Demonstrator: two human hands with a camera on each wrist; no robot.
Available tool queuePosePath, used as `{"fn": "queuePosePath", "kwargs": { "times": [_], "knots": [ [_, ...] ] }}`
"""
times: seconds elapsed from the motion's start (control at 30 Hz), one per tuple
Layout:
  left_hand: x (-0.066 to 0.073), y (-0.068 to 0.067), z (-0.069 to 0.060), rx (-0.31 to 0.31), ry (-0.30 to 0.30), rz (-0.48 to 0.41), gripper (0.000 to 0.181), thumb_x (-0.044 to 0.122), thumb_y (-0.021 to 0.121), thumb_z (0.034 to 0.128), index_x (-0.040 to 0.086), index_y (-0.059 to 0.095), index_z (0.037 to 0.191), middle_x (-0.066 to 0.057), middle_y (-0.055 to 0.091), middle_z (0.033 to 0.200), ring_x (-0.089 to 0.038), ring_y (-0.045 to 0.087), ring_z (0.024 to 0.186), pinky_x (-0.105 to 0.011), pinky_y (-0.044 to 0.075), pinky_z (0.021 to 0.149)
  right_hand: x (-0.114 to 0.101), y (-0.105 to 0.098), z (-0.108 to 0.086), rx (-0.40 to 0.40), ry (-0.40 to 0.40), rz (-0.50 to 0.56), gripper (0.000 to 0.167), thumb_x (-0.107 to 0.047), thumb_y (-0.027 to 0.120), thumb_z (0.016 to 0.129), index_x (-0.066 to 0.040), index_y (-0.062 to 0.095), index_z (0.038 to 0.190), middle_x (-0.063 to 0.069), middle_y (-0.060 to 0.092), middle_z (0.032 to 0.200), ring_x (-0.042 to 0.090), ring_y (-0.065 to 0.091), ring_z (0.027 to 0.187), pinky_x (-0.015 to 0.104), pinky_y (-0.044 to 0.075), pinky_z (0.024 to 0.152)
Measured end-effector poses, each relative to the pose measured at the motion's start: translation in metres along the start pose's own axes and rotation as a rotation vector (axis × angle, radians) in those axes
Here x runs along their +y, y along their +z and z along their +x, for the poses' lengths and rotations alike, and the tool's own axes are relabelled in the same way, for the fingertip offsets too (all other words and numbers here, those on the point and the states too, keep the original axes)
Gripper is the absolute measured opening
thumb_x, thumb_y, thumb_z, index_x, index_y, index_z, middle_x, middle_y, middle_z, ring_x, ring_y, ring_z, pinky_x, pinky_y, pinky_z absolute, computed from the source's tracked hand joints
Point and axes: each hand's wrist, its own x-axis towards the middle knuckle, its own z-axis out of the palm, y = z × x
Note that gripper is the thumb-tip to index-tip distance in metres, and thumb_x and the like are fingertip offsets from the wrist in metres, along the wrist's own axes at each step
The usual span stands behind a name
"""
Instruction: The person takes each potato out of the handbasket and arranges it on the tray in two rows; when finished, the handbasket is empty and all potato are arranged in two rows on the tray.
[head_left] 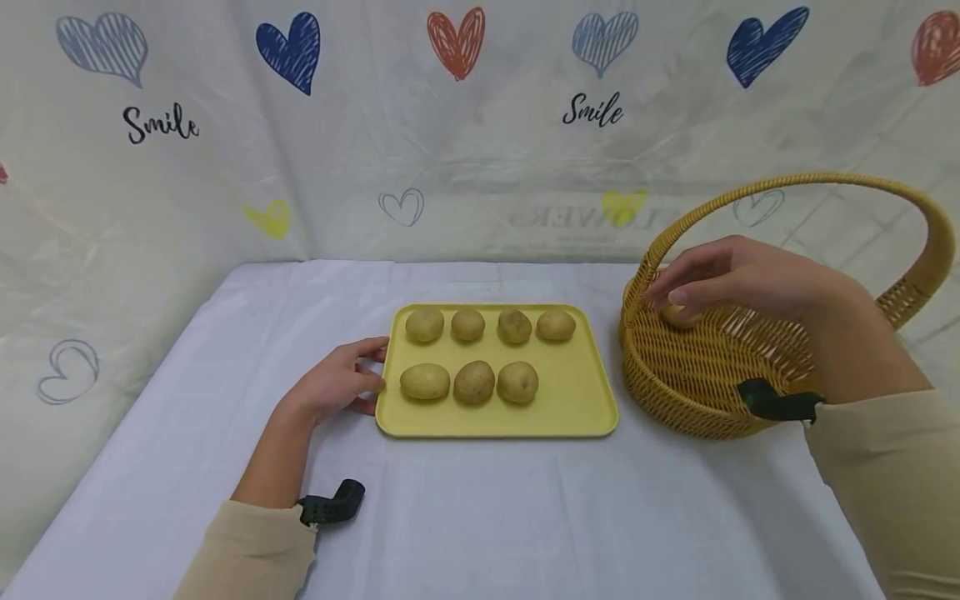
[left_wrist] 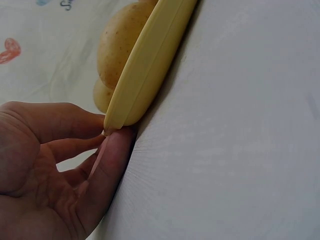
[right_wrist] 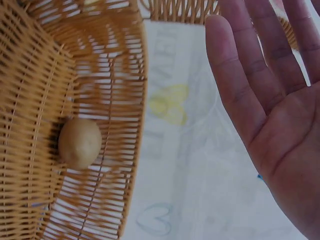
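Note:
A yellow tray [head_left: 570,408] lies on the table with potatoes in two rows. Several sit in the back row, three in the front row, including a spotted potato [head_left: 474,383]. My left hand [head_left: 341,379] holds the tray's left edge; the left wrist view shows thumb and fingers at its rim. To the right stands a wicker basket [head_left: 675,400] with a tall handle. My right hand [head_left: 765,275] is over the basket, fingers extended and nothing in the palm. Inside, a potato [right_wrist: 80,143] rests near the wall, partly hidden by that hand in the head view.
The basket's arched handle [head_left: 810,179] rises above and around the right hand. A white cloth [head_left: 480,517] covers the table. Behind hangs a plastic sheet [head_left: 345,133] printed with hearts and words. Each wrist carries a small black device [head_left: 333,502].

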Motion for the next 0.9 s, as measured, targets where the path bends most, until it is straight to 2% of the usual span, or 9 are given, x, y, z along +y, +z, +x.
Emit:
{"fn": "queuePosePath", "kwargs": {
  "times": [0.1,0.43,0.63,0.8,0.9],
  "knots": [
    [0.0,0.0,0.0,0.002,0.0,0.0,0.078,-0.002,0.059,0.0905,0.007,0.03,0.163,-0.017,0.039,0.151,-0.028,0.059,0.108,-0.039,0.066,0.078,0.007,-0.004,0.0,0.011,0.047,0.015,0.032,-0.029,0.066,0.102,-0.014,0.072,0.129,-0.001,0.071,0.128,0.023,0.072,0.105,0.029,0.061,0.089],
    [0.001,0.0,-0.001,0.013,-0.003,0.008,0.077,-0.002,0.058,0.0912,0.007,0.03,0.162,-0.017,0.04,0.15,-0.028,0.06,0.108,-0.039,0.066,0.077,0.036,-0.015,0.006,0.081,0.168,0.029,0.047,-0.032,0.067,0.101,-0.009,0.062,0.141,0.002,0.069,0.134,0.013,0.072,0.105,0.029,0.062,0.088],
    [0.003,0.001,-0.001,0.015,-0.007,0.01,0.078,-0.003,0.059,0.0905,0.007,0.031,0.162,-0.017,0.04,0.15,-0.028,0.06,0.107,-0.039,0.066,0.077,0.054,-0.016,0.01,0.119,0.204,0.004,0.051,-0.033,0.067,0.101,-0.01,0.06,0.146,-0.003,0.07,0.133,0.006,0.071,0.101,0.03,0.061,0.087],
    [0.002,0.002,-0.001,0.015,0.0,0.011,0.077,-0.003,0.059,0.0903,0.007,0.032,0.162,-0.017,0.04,0.15,-0.027,0.06,0.107,-0.039,0.066,0.077,0.07,-0.013,0.016,0.125,0.223,-0.048,0.054,-0.031,0.066,0.102,-0.004,0.056,0.148,0.015,0.06,0.146,0.003,0.068,0.101,0.039,0.063,0.09],
    [0.001,0.002,-0.001,0.02,0.0,0.012,0.077,-0.003,0.059,0.0905,0.007,0.032,0.162,-0.017,0.04,0.149,-0.027,0.061,0.106,-0.039,0.066,0.077,0.079,-0.012,0.02,0.114,0.235,-0.059,0.056,-0.029,0.065,0.103,0.001,0.052,0.149,0.025,0.053,0.151,0.007,0.067,0.106,0.041,0.063,0.09]
  ]
}}
